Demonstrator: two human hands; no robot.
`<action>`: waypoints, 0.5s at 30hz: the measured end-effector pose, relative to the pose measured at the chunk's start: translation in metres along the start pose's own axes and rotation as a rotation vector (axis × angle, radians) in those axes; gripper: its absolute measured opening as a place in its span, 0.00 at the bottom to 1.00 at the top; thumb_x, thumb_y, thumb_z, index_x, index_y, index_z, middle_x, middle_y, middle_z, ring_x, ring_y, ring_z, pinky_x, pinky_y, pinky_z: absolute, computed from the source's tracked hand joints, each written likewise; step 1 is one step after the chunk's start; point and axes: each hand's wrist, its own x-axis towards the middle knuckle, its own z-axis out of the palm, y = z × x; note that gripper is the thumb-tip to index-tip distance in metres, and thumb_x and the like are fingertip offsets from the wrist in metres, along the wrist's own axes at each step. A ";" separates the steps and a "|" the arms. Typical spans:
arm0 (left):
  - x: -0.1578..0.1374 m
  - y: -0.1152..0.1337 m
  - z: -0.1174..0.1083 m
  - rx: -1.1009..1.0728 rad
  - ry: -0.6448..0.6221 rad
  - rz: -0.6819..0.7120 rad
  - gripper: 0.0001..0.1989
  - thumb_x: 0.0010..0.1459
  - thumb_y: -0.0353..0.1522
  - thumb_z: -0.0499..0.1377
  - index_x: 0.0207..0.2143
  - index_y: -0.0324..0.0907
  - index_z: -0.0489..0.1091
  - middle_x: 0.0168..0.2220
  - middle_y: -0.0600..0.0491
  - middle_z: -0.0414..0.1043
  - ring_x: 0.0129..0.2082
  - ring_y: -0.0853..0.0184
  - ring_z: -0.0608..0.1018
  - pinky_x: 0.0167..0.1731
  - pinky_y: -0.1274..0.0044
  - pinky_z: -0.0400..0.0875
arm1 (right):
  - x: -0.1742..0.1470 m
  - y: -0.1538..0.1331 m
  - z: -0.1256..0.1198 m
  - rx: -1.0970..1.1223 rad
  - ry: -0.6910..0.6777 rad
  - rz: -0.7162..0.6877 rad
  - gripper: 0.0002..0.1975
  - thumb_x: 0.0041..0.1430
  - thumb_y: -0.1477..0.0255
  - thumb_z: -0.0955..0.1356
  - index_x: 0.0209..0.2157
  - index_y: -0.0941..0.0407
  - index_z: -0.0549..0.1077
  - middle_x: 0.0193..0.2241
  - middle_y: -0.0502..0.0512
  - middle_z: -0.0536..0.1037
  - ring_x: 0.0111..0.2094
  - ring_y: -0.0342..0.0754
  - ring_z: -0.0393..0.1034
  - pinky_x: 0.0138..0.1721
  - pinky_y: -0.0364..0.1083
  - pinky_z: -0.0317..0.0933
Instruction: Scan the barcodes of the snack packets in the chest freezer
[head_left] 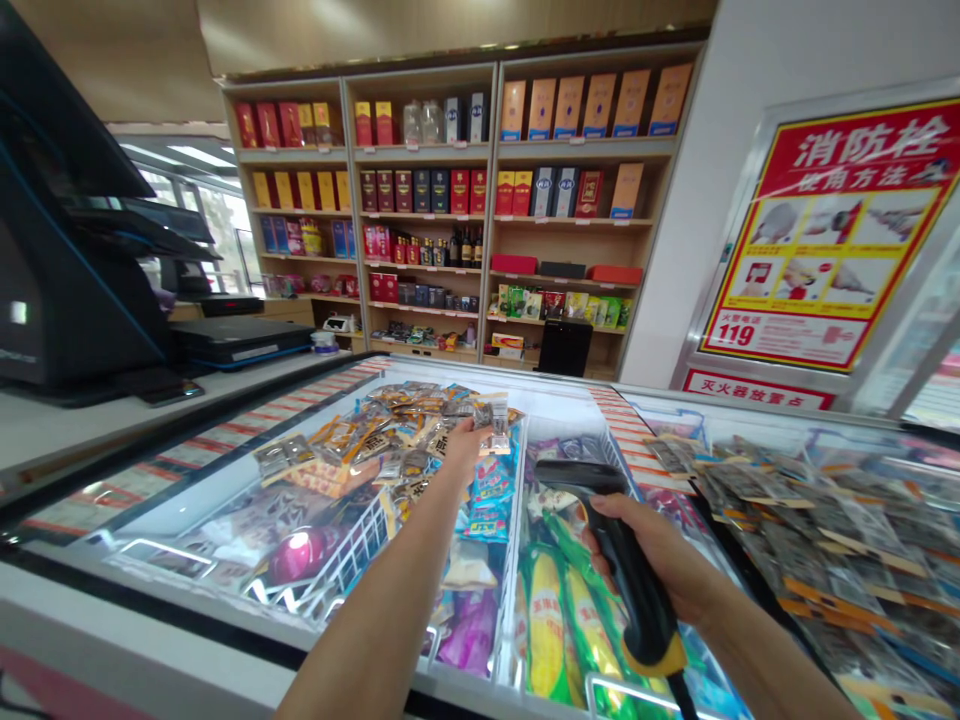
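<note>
My left hand (pixel 463 440) reaches out over the chest freezer's glass lid, its fingers closed on a small see-through snack packet (pixel 493 422) with a pale label. Beneath and left of that hand lies a loose pile of brown and orange snack packets (pixel 397 425). My right hand (pixel 651 545) is wrapped round the handle of a black barcode scanner (pixel 626 575) with a yellow band near its cord. The scanner's head points left, toward the packet, and the two are apart. Under the scanner, yellow corn packs (pixel 546 610) show inside the freezer.
Blue packs (pixel 491 495) and a white wire basket (pixel 352 560) are inside the freezer. Many more packets (pixel 840 540) are heaped on the right. A till screen (pixel 67 120) and a flat black scale (pixel 244 340) stand at left. Shelves (pixel 427 150) of boxes line the back.
</note>
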 end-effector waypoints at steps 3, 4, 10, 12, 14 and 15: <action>0.005 -0.004 -0.003 0.027 0.005 -0.063 0.10 0.36 0.29 0.59 0.28 0.41 0.69 0.28 0.53 0.72 0.26 0.67 0.73 0.24 0.77 0.64 | 0.002 0.001 0.000 -0.019 0.026 0.003 0.09 0.50 0.67 0.62 0.23 0.60 0.65 0.16 0.49 0.69 0.14 0.38 0.61 0.13 0.37 0.55; 0.006 -0.005 -0.004 0.034 0.029 -0.074 0.11 0.37 0.31 0.59 0.29 0.41 0.69 0.31 0.52 0.73 0.29 0.66 0.73 0.25 0.77 0.64 | 0.002 0.002 0.000 -0.020 0.031 0.005 0.10 0.49 0.67 0.63 0.23 0.60 0.65 0.16 0.49 0.69 0.14 0.38 0.61 0.14 0.37 0.55; 0.010 -0.006 -0.004 -0.007 0.081 -0.073 0.15 0.40 0.33 0.60 0.34 0.41 0.68 0.40 0.49 0.71 0.39 0.63 0.72 0.31 0.77 0.65 | 0.001 0.001 0.002 -0.005 0.038 0.033 0.11 0.49 0.65 0.63 0.26 0.59 0.65 0.17 0.49 0.69 0.15 0.38 0.62 0.14 0.37 0.56; 0.013 -0.008 -0.004 -0.021 0.062 -0.059 0.15 0.41 0.32 0.60 0.34 0.40 0.68 0.38 0.49 0.71 0.39 0.63 0.72 0.32 0.76 0.65 | -0.001 0.000 0.003 -0.003 0.041 0.032 0.10 0.50 0.65 0.63 0.26 0.59 0.65 0.16 0.48 0.69 0.14 0.38 0.62 0.13 0.37 0.55; 0.016 -0.010 -0.005 -0.029 0.054 -0.055 0.16 0.41 0.33 0.60 0.36 0.40 0.67 0.38 0.49 0.71 0.38 0.62 0.73 0.31 0.75 0.66 | -0.003 -0.002 0.003 0.000 0.038 0.021 0.10 0.51 0.66 0.63 0.27 0.59 0.65 0.15 0.48 0.68 0.13 0.38 0.62 0.13 0.36 0.54; 0.017 -0.011 -0.006 -0.027 0.054 -0.056 0.17 0.41 0.34 0.60 0.37 0.40 0.67 0.38 0.48 0.71 0.38 0.62 0.72 0.31 0.74 0.66 | -0.004 -0.002 0.003 0.002 0.038 0.009 0.10 0.51 0.65 0.62 0.27 0.59 0.65 0.15 0.48 0.68 0.13 0.38 0.62 0.13 0.36 0.54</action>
